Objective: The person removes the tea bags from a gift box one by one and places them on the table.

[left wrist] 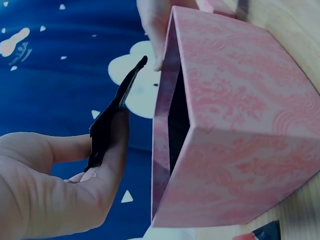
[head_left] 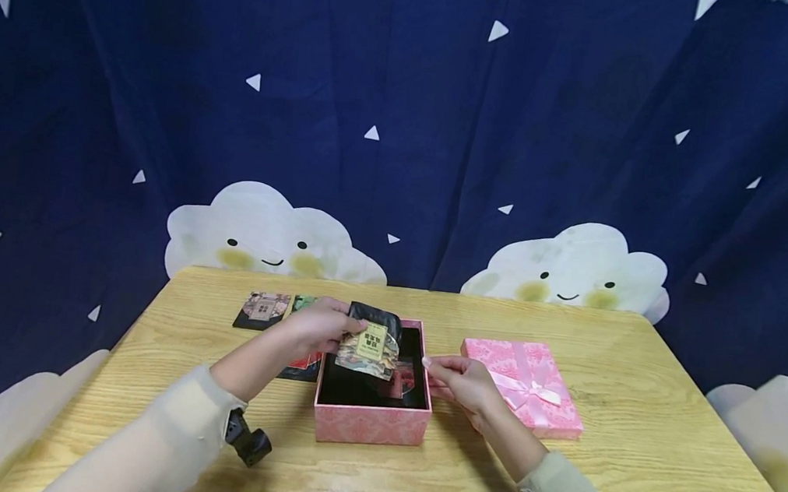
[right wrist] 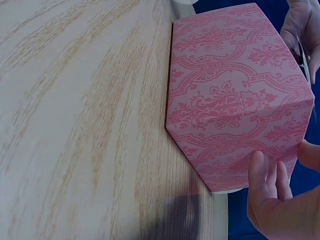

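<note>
My left hand [head_left: 320, 324] pinches a flat black packet [head_left: 371, 346] with a pale printed label and a colourful picture, thumb on its front face. The packet hangs over an open pink patterned box [head_left: 371, 428] with a black inside. Another packet [head_left: 399, 381], reddish and dark, lies in the box. On the box's right side my right hand [head_left: 463, 381] grips the wall, thumb at the rim and fingers against the outside. In the left wrist view the held packet [left wrist: 107, 122] appears edge-on, apart from the box [left wrist: 245, 85].
Right of the box lies a pink lid [head_left: 522, 386] with a ribbon bow. More packets lie left of the box, one dark with a floral print [head_left: 263, 310], others partly behind the left arm. A dark blue curtain [head_left: 433, 124] hangs behind the wooden table [head_left: 639, 424].
</note>
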Tool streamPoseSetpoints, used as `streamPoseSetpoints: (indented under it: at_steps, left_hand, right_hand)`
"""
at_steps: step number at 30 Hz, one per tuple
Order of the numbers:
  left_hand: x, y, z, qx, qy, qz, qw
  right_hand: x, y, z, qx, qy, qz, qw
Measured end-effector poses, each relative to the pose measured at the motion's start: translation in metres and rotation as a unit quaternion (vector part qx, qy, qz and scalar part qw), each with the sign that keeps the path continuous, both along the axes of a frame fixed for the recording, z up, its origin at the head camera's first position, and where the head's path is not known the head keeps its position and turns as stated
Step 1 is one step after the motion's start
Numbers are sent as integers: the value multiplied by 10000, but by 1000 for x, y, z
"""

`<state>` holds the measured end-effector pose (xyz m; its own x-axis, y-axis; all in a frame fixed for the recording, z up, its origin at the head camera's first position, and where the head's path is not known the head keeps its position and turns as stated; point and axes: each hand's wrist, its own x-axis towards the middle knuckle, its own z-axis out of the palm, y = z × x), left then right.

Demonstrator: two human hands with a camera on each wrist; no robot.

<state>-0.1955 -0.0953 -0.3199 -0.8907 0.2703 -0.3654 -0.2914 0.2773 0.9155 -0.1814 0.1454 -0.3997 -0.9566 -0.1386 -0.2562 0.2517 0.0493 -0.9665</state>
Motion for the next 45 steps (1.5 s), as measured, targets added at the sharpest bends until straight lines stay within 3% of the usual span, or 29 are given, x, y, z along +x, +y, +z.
streamPoseSetpoints:
  at_steps: [14,18,27,32,45]
  left_hand:
    - [-2,-36,8,43,139,243,9996]
    - [-3,-50,8,142,174,203,9995]
    - [-4,-77,9,70,143,436,9989]
    - [-6,-92,4,-20,91,583,9983]
    - [-12,-130,-24,-72,-185,991,9949]
  right_hand:
    - [0,0,-4,22,28,-126,9999]
    - [-1,1,-4,46,57,-70,9999]
    - [1,4,-3,-173,184,76,9997]
    - [0,2,-5,-6,145,-24,9999]
    - [1,0,-3,116,100,-44,9999]
